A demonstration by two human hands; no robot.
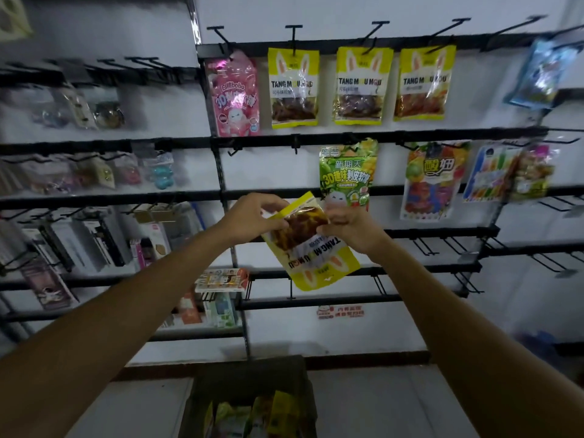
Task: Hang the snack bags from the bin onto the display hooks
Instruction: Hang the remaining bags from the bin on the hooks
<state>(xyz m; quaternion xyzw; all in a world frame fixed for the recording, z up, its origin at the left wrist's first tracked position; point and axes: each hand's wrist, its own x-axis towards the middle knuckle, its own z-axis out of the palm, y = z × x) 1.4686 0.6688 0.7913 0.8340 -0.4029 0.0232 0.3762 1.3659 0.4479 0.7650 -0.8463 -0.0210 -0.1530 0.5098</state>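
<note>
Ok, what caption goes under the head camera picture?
Left hand and right hand hold a yellow snack bag upside down before the display hooks.

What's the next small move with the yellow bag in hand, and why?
Probably turn the yellow bag upright. Both the left hand and right hand pinch it with the print upside down, rabbit ears at the bottom; the hung yellow bags carry theirs on top, at the hooks.

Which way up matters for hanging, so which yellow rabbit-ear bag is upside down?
The yellow bag held between the left hand and right hand: its ears and lettering are inverted. The three yellow bags on the top hooks hang upright.
</note>
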